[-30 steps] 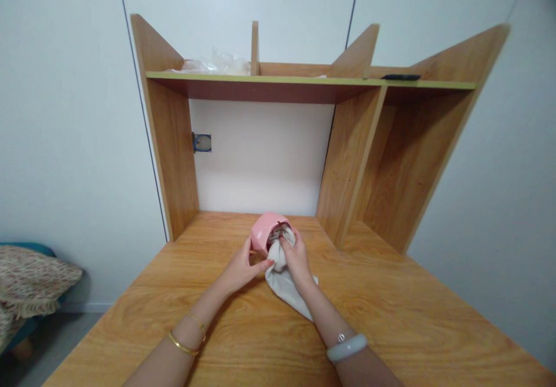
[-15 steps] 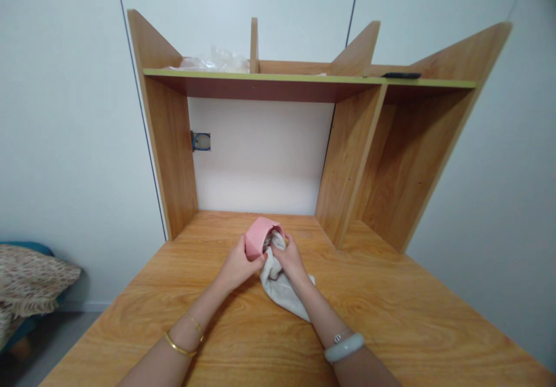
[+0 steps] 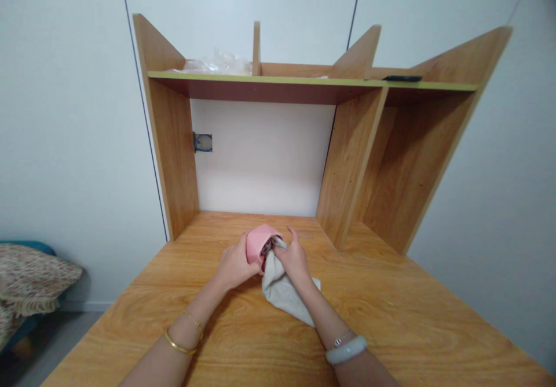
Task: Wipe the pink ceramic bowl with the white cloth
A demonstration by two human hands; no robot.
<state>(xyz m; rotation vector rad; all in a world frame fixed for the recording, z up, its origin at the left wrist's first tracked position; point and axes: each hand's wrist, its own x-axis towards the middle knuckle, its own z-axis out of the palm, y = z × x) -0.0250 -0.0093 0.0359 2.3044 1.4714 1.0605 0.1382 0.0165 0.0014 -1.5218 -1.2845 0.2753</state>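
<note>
A pink container with angled sides [image 3: 260,240] is tipped over the desk, its opening turned toward me and to the right. My left hand [image 3: 237,265] is closed around its left side. A light grey cloth [image 3: 284,294] is partly stuffed into the opening, while the rest hangs down onto the desk beneath my right forearm. At the mouth of the container, my right hand [image 3: 294,258] pinches the cloth, with one finger raised away from the rim. The inside of the container is mostly hidden by the cloth.
The wooden desk [image 3: 243,340] carries a hutch with upright panels [image 3: 347,167] behind my hands. On its shelf lie a clear plastic bag [image 3: 217,62] and a flat black object [image 3: 402,78]. A patterned fringed cloth [image 3: 35,277] lies at the far left.
My right hand has shifted slightly right of the rim, and a finger has lifted off it. The pink container has tilted a little and moved slightly down with the left hand.
</note>
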